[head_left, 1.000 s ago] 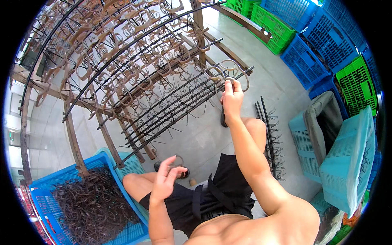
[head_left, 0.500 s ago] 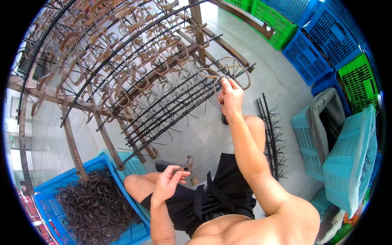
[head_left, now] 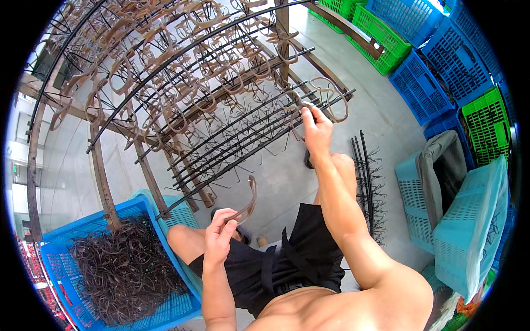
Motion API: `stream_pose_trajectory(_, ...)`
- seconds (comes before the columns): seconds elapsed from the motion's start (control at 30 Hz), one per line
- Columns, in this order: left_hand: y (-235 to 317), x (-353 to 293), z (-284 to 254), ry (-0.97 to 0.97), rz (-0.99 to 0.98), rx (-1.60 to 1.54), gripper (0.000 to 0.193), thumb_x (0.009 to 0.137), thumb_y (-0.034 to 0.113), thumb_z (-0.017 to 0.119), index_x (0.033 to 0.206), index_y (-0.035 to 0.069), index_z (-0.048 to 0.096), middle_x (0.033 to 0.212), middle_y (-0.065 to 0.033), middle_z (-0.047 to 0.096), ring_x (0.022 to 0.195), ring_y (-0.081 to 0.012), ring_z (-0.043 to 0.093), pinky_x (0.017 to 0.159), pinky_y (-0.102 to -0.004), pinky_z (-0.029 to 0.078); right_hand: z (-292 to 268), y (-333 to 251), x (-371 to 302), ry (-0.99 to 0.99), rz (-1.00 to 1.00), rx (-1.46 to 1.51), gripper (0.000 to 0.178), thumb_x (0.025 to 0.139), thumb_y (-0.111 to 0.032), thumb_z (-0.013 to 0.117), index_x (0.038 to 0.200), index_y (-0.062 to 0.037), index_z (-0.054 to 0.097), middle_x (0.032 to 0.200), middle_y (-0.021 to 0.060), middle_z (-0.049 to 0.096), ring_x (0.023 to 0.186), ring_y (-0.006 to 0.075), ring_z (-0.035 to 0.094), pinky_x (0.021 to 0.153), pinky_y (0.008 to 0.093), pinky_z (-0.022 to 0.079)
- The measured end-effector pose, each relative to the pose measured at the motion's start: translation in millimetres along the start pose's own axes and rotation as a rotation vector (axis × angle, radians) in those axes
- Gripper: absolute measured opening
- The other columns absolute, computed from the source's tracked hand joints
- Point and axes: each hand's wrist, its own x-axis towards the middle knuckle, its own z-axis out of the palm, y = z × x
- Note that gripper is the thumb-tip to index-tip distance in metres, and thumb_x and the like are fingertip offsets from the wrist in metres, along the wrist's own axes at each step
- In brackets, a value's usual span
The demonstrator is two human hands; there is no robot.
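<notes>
My left hand (head_left: 219, 240) is closed with thumb and fingers on a dark brown curved strip (head_left: 252, 199), whose free end arcs upward. Out ahead, my right hand (head_left: 318, 132) pinches a brown bent loop (head_left: 346, 107) at the right end of the lower black rods (head_left: 226, 146). Those rods carry thin wire hooks and lie in the lower part of a wooden rack (head_left: 101, 165). Many similar brown loops (head_left: 163, 52) hang from hooks on the higher rods. By my left knee, a blue crate (head_left: 58, 270) holds a heap of dark strips (head_left: 124, 270).
Black hooked rods (head_left: 364, 182) lie on the floor right of my right leg. Light-blue baskets (head_left: 411, 190) stand further right, one with a grey cloth (head_left: 428, 165) over its edge. Blue crates (head_left: 422, 88) and green crates (head_left: 381, 38) line the far right.
The strip in my left hand has swung up and shows at greater length. My right hand stays on the loop at the rod's end. The whole view has shifted slightly.
</notes>
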Motion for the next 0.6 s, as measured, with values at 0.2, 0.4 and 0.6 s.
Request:
stream_pose_trajectory(0.2, 8.8, -16.0, -2.1, 0.019, -0.181, -0.372, 0.022, 0.089, 0.012, 0.057, 0.109, 0.001, 0.055, 0.095, -0.0084, 0.061, 0.087, -0.0178, 0.06, 0.077, -0.0347, 0.052, -0.7, 1.4, 1.6, 0.037, 0.037, -0.033, 0.018, 0.086, -0.016, 0.059, 0.096, -0.0021, 0.065, 0.06, -0.0046, 0.05, 0.055, 0.0034, 0.04, 0.048, 0.022, 0.032)
stream_pose_trajectory(0.4, 12.2, -33.2, -9.1, 0.025, -0.112, -0.507, 0.024, 0.089, 0.011, 0.058, 0.111, 0.004, 0.053, 0.094, -0.0103, 0.06, 0.085, -0.0218, 0.062, 0.075, -0.038, 0.054, 4.0, 5.8, 1.4, 0.098, -0.079, -0.132, 0.019, 0.086, -0.017, 0.06, 0.098, -0.0034, 0.065, 0.062, -0.0032, 0.053, 0.057, 0.0047, 0.042, 0.051, 0.0225, 0.035)
stream_pose_trajectory(0.6, 13.2, -43.5, -15.1, 0.037, -0.061, -0.557, 0.023, 0.089, 0.01, 0.057, 0.111, 0.005, 0.052, 0.094, -0.0108, 0.06, 0.085, -0.0227, 0.063, 0.074, -0.038, 0.055, -15.1, -0.7, 11.2, -0.031, 0.237, 0.334, 0.017, 0.089, -0.019, 0.054, 0.079, -0.0049, 0.056, 0.053, -0.0038, 0.04, 0.043, 0.0081, 0.038, 0.039, 0.027, 0.031)
